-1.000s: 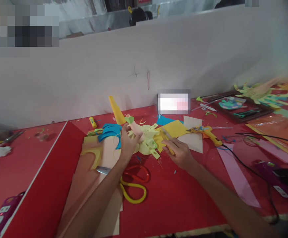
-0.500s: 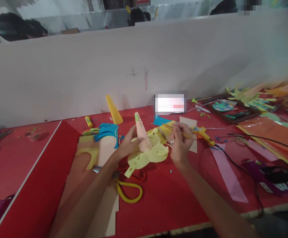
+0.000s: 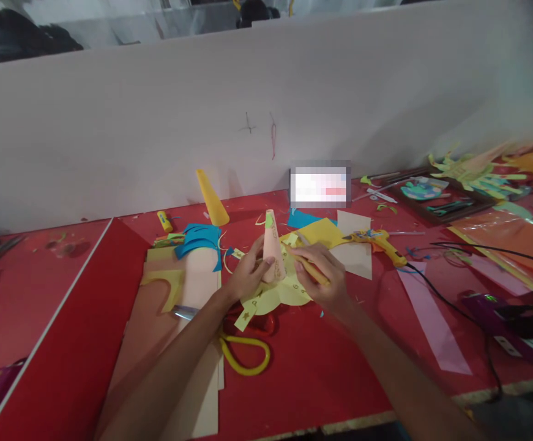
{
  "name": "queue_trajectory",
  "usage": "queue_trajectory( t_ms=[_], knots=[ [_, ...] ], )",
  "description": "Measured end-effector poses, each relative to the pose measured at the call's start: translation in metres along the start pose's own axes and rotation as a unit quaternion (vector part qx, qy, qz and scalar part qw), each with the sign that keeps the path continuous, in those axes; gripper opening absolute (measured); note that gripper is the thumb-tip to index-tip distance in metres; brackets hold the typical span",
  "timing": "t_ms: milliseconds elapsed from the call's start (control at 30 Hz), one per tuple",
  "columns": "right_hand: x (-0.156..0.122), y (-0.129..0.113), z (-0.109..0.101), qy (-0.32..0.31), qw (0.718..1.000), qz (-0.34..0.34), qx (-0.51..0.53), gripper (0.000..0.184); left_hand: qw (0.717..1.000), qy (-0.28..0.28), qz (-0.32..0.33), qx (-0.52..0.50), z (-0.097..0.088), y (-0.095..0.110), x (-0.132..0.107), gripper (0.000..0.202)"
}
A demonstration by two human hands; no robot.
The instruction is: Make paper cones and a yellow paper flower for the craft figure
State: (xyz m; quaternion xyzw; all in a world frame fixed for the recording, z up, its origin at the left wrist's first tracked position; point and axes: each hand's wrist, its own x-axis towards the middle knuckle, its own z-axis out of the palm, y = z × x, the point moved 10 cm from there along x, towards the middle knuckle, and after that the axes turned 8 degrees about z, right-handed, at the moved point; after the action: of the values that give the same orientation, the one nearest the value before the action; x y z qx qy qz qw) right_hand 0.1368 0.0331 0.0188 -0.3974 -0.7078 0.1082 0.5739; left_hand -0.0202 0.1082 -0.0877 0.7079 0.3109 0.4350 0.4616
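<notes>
A pale pink paper cone [image 3: 272, 248] with a green patch near its tip and brown markings stands upright on a pale yellow petal-shaped paper [image 3: 289, 295] marked with small brown figures. My left hand [image 3: 249, 278] is closed round the cone's left side, thumb across its front. My right hand [image 3: 328, 282] grips a yellow pen-like tool [image 3: 314, 271], its tip close to the cone's right side; contact cannot be made out. Under my left wrist lie scissors with red and yellow handles [image 3: 246, 372], partly covered by the paper and wrist.
A yellow glue gun [image 3: 388, 246] with a black cord lies at right. A yellow paper cone [image 3: 213, 199] stands near the white partition [image 3: 156, 128], beside a screen [image 3: 319, 187]. Blue cut paper [image 3: 199, 242] and tan sheets lie left; pink strips [image 3: 431, 324] lie right.
My right hand has moved left and down, bringing the tool's tip near the cone. The cone and petal paper sit slightly further right in view, and the camera has tilted down a little.
</notes>
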Motion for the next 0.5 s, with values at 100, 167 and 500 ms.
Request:
queue_trajectory(
  t_ms=[100,167,500],
  knots=[
    [-0.003,-0.004,0.003,-0.008,1.000,-0.025,-0.017,0.037,1.000,-0.005,0.001,0.029,0.001,0.002,-0.002,0.065],
    [-0.005,-0.005,0.003,-0.007,0.999,-0.038,-0.024,0.041,0.999,0.006,-0.001,0.051,-0.002,0.004,-0.003,0.065],
    [-0.010,-0.016,0.011,-0.040,0.994,-0.088,-0.050,0.050,0.986,0.039,0.007,0.163,-0.014,0.009,-0.002,0.064]
  ],
)
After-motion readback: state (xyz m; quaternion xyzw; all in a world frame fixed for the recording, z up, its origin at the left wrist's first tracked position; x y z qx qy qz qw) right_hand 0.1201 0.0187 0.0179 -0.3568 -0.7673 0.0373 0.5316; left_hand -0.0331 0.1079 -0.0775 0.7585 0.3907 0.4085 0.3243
